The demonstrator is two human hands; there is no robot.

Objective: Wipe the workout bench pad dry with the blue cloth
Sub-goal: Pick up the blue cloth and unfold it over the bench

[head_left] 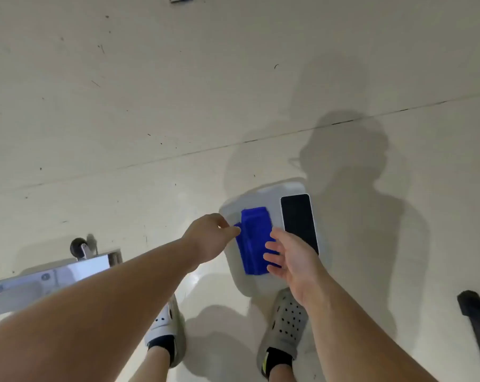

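Left hand (211,235) pinching blue cloth (254,238), right hand (291,260) covering its edge

The right hand (291,260) hides the blue cloth's (254,238) near corner; a dark object (478,315) is cut off at the right edge.

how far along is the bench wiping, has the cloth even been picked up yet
Nothing looks done. The blue cloth lies folded on a white tray beside a phone. In hand: the left hand pinches its edge and the right hand hovers open over it. Left: lifting it and wiping; no bench pad is clearly in view.
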